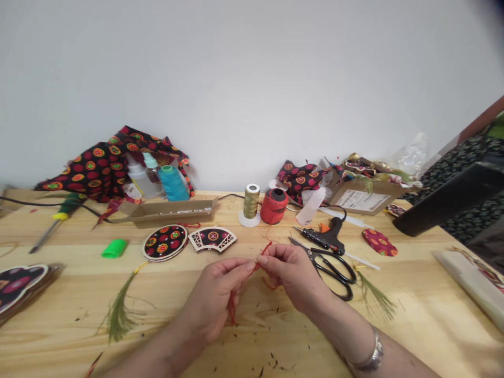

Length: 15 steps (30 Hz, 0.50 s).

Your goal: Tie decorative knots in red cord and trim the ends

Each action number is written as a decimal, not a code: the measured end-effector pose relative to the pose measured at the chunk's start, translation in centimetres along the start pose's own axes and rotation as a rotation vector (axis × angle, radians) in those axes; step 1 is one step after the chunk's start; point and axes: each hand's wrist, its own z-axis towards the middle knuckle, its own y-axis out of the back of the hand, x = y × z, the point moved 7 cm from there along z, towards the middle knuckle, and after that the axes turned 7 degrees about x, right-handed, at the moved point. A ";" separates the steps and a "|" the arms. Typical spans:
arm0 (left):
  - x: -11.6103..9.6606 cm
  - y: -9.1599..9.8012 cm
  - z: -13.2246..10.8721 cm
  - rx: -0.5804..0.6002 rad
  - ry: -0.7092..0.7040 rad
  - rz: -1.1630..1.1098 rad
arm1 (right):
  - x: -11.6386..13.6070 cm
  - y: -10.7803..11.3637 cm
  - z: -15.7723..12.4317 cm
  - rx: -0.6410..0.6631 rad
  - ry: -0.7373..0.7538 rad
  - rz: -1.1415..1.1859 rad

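A white wall (252, 79) fills the upper half of the frame, and a pale pine surface (409, 336) spans the lower half; most of the supplies sit along its back edge, probably to stay within reach yet away from the hands; at upper left, a heap of black fabric with coloured rounds (98, 163) slumps behind a long cardboard box (167, 212), while a cardboard carton of scraps (360, 195) stands at upper right; near the centre, a spool of gold thread (251, 201) and a spool of red thread (273, 206) stand upright, close to the work; a hot glue gun (325, 237) and black-handled scissors (333, 273) lie just right of the hands, seemingly kept handy; left of centre, a round fabric-covered ornament (165, 242) and a fan-shaped wooden ornament (212, 238) lie flat, just above the hands; a green tassel (118, 315) lies at lower left; in the lower middle of the frame, the left hand (214, 294) and right hand (291, 275) face each other, fingers curled, each pinching a strand of red thread (262, 257) between thumb and forefinger; the thread runs between the fingertips, its loose end hanging below the left hand, apparently held taut by the two pinches.
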 end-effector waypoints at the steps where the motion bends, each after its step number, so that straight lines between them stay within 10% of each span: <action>1: -0.1 -0.1 0.0 0.006 -0.001 0.006 | 0.0 0.0 0.0 0.002 -0.001 0.001; 15: 0.0 0.0 -0.3 0.008 0.009 0.051 | 0.0 -0.1 -0.1 0.005 -0.009 -0.044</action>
